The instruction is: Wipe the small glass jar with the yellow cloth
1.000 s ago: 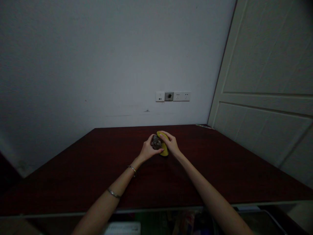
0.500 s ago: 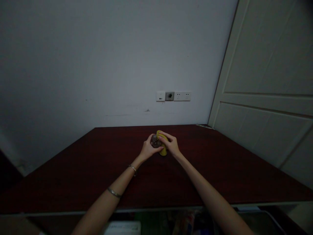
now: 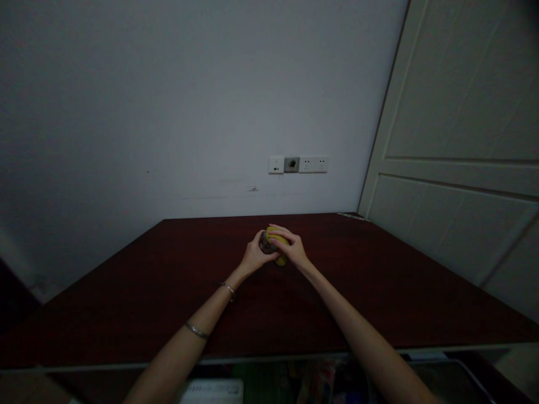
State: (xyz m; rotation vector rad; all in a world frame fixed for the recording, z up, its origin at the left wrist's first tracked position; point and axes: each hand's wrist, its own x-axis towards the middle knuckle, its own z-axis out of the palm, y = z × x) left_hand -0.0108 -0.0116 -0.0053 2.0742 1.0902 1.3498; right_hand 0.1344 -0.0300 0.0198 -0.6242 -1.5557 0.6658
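Above the middle of the table [image 3: 168, 286], my left hand [image 3: 253, 255] grips a small, rounded, see-through object that looks like a glass [image 3: 265, 244], its fingers curled around the left side. My right hand [image 3: 296, 251] is closed on a yellow cloth [image 3: 278, 238] and presses it against the top and right side of the glass. The cloth's lower end hangs below my fingers. Much of the glass is hidden behind the cloth and both hands. Two bracelets sit on my left forearm.
A pale wall with a row of sockets [image 3: 298, 164] rises behind the table. On the right stands a white panelled door [image 3: 455, 168]. Below the table's front edge are a white box-like item [image 3: 214, 391] and other dim items.
My right hand has shifted slightly left with the yellow cloth, which now covers more of the glass's top. The left hand holds almost still.
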